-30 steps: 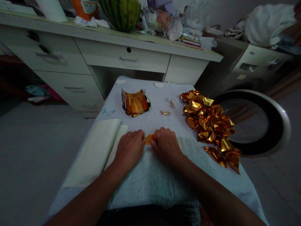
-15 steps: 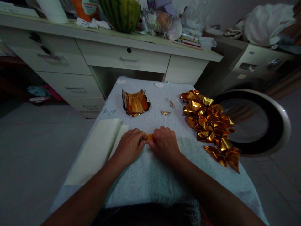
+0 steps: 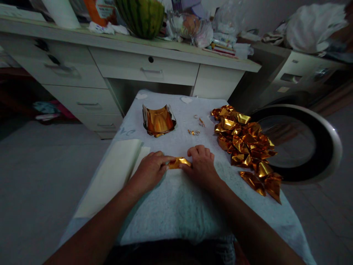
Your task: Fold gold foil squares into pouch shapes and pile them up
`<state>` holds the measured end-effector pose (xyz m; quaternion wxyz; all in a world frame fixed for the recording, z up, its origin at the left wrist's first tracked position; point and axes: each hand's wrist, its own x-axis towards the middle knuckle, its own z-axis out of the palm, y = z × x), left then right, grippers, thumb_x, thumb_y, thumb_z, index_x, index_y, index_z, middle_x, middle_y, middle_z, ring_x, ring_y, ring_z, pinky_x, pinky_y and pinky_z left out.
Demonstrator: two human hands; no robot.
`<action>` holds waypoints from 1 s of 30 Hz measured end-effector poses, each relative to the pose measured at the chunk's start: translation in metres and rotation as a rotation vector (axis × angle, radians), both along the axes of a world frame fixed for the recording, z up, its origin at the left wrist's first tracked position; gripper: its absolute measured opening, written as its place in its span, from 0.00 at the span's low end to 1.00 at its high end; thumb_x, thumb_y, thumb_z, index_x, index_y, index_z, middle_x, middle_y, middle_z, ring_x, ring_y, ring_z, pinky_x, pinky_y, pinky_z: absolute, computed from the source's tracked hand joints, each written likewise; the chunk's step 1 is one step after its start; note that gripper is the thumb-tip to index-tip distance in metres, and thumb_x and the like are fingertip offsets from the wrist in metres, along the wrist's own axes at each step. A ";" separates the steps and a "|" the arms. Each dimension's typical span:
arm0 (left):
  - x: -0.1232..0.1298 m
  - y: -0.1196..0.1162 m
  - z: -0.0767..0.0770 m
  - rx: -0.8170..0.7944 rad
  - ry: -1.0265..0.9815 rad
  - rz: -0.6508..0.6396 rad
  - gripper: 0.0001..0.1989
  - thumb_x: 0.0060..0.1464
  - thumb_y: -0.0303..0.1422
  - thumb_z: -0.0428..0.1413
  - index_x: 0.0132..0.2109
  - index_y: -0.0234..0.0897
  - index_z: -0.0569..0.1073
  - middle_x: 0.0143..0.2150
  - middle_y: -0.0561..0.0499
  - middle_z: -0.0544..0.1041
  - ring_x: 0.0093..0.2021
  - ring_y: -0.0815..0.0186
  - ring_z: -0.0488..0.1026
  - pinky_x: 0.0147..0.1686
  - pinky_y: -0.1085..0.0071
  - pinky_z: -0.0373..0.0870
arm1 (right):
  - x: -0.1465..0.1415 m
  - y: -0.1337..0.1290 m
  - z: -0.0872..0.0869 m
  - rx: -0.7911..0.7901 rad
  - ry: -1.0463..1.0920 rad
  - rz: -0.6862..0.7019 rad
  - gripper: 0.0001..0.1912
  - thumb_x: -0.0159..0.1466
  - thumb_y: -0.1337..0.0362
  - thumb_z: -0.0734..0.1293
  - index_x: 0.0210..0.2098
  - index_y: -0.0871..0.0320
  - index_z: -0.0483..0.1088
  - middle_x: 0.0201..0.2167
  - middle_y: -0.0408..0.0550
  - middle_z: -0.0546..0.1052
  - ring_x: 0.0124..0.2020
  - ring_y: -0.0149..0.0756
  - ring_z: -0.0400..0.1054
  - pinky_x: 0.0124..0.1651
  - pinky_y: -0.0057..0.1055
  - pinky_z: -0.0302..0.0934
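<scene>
A small folded piece of gold foil (image 3: 178, 162) lies on the cloth between my hands. My left hand (image 3: 151, 170) pinches its left end, index finger stretched along the top and thumb below. At the right end, the thumb of my right hand (image 3: 203, 167) touches the foil, while its other fingers are lifted away and apart. Beyond the hands stands a stack of curved gold foil sheets (image 3: 159, 120). To the right lies a heap of folded gold foil pieces (image 3: 242, 138). Small foil scraps (image 3: 193, 132) rest between stack and heap.
A folded pale sheet (image 3: 111, 180) lies along the left side of the cloth-covered table (image 3: 171, 217). A white desk (image 3: 149, 73) with a cut watermelon (image 3: 140, 16) stands behind. The open round door (image 3: 327, 147) of a washing machine is close on the right.
My right hand has shifted slightly right and its fingers have opened, uncovering more of the foil piece. The left index finger has stretched out over the foil.
</scene>
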<state>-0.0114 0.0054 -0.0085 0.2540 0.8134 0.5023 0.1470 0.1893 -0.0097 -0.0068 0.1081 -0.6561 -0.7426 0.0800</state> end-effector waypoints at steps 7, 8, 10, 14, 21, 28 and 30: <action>-0.002 0.001 -0.002 -0.011 -0.007 -0.019 0.18 0.58 0.26 0.50 0.51 0.45 0.78 0.37 0.48 0.74 0.41 0.61 0.70 0.44 0.65 0.66 | 0.015 0.002 0.000 -0.030 0.039 0.006 0.22 0.61 0.49 0.68 0.48 0.55 0.67 0.52 0.54 0.66 0.50 0.50 0.59 0.50 0.44 0.53; -0.002 0.001 -0.002 -0.012 -0.007 -0.019 0.18 0.58 0.26 0.50 0.51 0.45 0.78 0.37 0.48 0.74 0.41 0.61 0.70 0.44 0.65 0.66 | 0.017 0.002 0.000 -0.042 0.044 0.007 0.22 0.61 0.49 0.68 0.49 0.54 0.67 0.53 0.54 0.66 0.51 0.50 0.59 0.50 0.44 0.53; -0.002 0.001 -0.002 -0.011 -0.007 -0.020 0.18 0.58 0.26 0.50 0.51 0.44 0.78 0.37 0.48 0.74 0.41 0.61 0.70 0.44 0.65 0.66 | 0.021 0.003 0.002 -0.070 0.057 0.013 0.22 0.60 0.51 0.70 0.49 0.54 0.67 0.54 0.54 0.66 0.52 0.50 0.59 0.51 0.45 0.53; -0.003 0.002 -0.003 -0.013 -0.013 -0.026 0.19 0.59 0.25 0.50 0.52 0.44 0.78 0.37 0.49 0.74 0.42 0.61 0.70 0.44 0.65 0.65 | 0.027 0.005 0.007 -0.127 0.084 0.048 0.21 0.60 0.57 0.71 0.51 0.52 0.67 0.55 0.53 0.66 0.53 0.49 0.58 0.52 0.44 0.53; -0.004 0.002 -0.005 -0.010 -0.013 -0.041 0.20 0.58 0.24 0.48 0.52 0.42 0.77 0.36 0.48 0.73 0.41 0.61 0.69 0.43 0.65 0.65 | 0.034 0.006 0.013 -0.194 0.142 0.093 0.20 0.60 0.66 0.68 0.52 0.51 0.66 0.56 0.51 0.65 0.56 0.47 0.57 0.54 0.44 0.51; -0.003 0.003 -0.001 -0.023 0.011 -0.055 0.21 0.58 0.25 0.48 0.53 0.44 0.77 0.36 0.48 0.73 0.41 0.61 0.69 0.43 0.65 0.65 | 0.040 0.005 0.016 -0.064 0.314 0.180 0.13 0.58 0.72 0.65 0.42 0.56 0.66 0.47 0.49 0.68 0.49 0.41 0.60 0.51 0.37 0.54; -0.003 0.002 0.001 -0.011 0.020 -0.059 0.21 0.58 0.25 0.48 0.52 0.44 0.77 0.35 0.48 0.73 0.41 0.61 0.70 0.42 0.65 0.65 | 0.033 0.004 0.017 0.012 0.408 0.247 0.09 0.60 0.72 0.63 0.40 0.56 0.66 0.43 0.48 0.70 0.47 0.39 0.61 0.50 0.35 0.55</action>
